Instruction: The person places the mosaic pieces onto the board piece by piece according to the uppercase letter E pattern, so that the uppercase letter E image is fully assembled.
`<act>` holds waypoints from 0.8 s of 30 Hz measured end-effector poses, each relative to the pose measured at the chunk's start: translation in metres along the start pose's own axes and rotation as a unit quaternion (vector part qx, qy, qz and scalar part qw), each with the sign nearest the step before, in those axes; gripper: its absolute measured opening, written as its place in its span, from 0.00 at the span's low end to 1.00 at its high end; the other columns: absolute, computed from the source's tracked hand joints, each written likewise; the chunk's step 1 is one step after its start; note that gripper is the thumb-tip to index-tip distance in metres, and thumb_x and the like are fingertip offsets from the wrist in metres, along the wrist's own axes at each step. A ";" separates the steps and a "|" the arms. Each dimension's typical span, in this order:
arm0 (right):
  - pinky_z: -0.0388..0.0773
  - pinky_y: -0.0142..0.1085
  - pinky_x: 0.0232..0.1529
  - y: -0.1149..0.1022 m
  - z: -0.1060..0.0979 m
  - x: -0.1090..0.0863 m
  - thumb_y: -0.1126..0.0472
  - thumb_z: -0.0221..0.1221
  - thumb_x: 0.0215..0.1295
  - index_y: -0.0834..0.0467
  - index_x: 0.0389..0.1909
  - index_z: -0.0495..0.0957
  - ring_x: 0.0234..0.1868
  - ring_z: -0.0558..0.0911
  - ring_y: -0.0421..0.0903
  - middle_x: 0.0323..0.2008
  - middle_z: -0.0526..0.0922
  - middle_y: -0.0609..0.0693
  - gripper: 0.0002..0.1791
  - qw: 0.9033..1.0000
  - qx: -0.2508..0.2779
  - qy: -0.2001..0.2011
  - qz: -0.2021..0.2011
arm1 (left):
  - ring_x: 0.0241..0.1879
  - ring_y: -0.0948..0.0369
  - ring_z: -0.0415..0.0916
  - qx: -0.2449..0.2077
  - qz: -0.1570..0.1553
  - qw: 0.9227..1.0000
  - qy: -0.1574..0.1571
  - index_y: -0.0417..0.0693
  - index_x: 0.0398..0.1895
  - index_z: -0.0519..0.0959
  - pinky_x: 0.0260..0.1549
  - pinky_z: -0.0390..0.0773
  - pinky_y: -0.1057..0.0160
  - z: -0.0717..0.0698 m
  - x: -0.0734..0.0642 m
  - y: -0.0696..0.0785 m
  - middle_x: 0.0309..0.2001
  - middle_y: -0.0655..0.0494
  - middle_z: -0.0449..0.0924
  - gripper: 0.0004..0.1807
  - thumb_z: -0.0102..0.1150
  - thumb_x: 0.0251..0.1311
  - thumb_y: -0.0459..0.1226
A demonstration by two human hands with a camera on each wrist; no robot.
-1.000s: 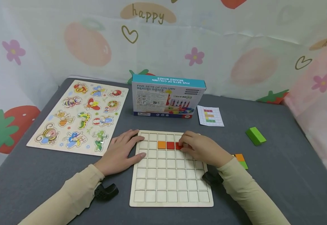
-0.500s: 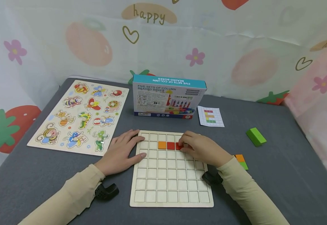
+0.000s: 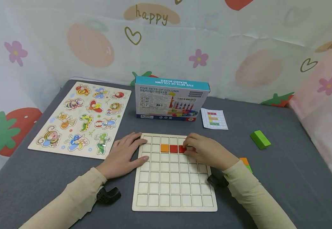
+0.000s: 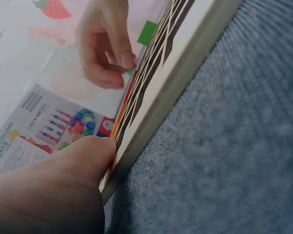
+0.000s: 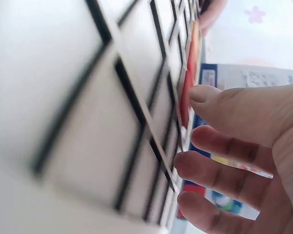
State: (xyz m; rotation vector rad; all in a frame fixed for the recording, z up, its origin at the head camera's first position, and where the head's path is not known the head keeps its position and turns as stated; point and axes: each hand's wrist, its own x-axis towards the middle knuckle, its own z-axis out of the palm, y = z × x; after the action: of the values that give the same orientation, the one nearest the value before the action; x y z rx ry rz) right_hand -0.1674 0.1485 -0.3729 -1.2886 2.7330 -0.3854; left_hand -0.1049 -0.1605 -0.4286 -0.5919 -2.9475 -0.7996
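Observation:
A pale wooden grid board (image 3: 173, 194) lies on the table between my hands. In its second row from the far edge sit an orange tile (image 3: 164, 148) and two red tiles (image 3: 173, 149) side by side. My left hand (image 3: 122, 156) rests at the board's left edge, thumb and fingertips over the rim. The right hand (image 3: 204, 151) is bent over the right-hand red tile, its fingertips right at it and covering part of it. In the right wrist view, the right thumb (image 5: 205, 94) overlaps the red tiles, and its loosely bent fingers (image 5: 200, 168) hold nothing visible.
A blue-topped box (image 3: 171, 98) stands behind the board, with a small pattern card (image 3: 223, 122) to its right. An insect puzzle board (image 3: 81, 122) lies at left. On the right lie a green block (image 3: 260, 139) and orange and green pieces (image 3: 244, 161), partly behind the right sleeve.
My right hand has shifted slightly right, and its sleeve hides more of the loose pieces beside the board. The left hand and the tiles stay in place.

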 end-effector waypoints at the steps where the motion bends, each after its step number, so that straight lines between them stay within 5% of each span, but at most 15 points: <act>1: 0.78 0.31 0.39 0.001 -0.003 -0.003 0.57 0.61 0.66 0.50 0.44 0.79 0.36 0.77 0.34 0.44 0.75 0.40 0.07 1.000 0.000 -0.002 0.011 | 0.73 0.47 0.47 0.000 0.000 1.000 0.000 0.54 0.68 0.66 0.63 0.51 0.40 0.000 0.000 0.000 0.73 0.48 0.54 0.34 0.53 0.63 0.58; 7: 0.75 0.30 0.29 0.013 -0.024 -0.039 0.59 0.62 0.65 0.51 0.45 0.78 0.32 0.75 0.35 0.41 0.76 0.42 0.09 0.998 -0.015 0.008 0.058 | 0.73 0.48 0.47 0.002 0.000 1.000 -0.004 0.55 0.68 0.65 0.63 0.51 0.40 0.001 0.000 -0.002 0.73 0.49 0.54 0.34 0.52 0.63 0.60; 15: 0.78 0.31 0.33 0.039 -0.034 -0.100 0.63 0.65 0.60 0.50 0.43 0.79 0.36 0.79 0.37 0.42 0.77 0.42 0.11 0.994 -0.020 0.027 0.102 | 0.73 0.48 0.47 0.003 -0.004 1.000 -0.004 0.55 0.68 0.65 0.63 0.51 0.41 -0.003 -0.002 -0.002 0.73 0.48 0.53 0.34 0.53 0.63 0.58; 24: 0.80 0.42 0.40 0.061 -0.035 -0.129 0.64 0.62 0.62 0.55 0.47 0.77 0.42 0.81 0.49 0.45 0.78 0.49 0.13 0.987 0.027 -0.012 0.157 | 0.73 0.46 0.47 -0.004 0.000 1.000 -0.004 0.53 0.68 0.66 0.63 0.51 0.39 -0.001 0.000 0.000 0.73 0.47 0.54 0.33 0.53 0.63 0.57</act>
State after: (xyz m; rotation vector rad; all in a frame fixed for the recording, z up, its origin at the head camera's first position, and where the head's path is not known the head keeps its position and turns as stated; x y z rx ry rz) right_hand -0.1372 0.2920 -0.3578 -0.8243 2.8162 -0.4055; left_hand -0.1045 -0.1608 -0.4276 -0.5982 -2.9526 -0.8125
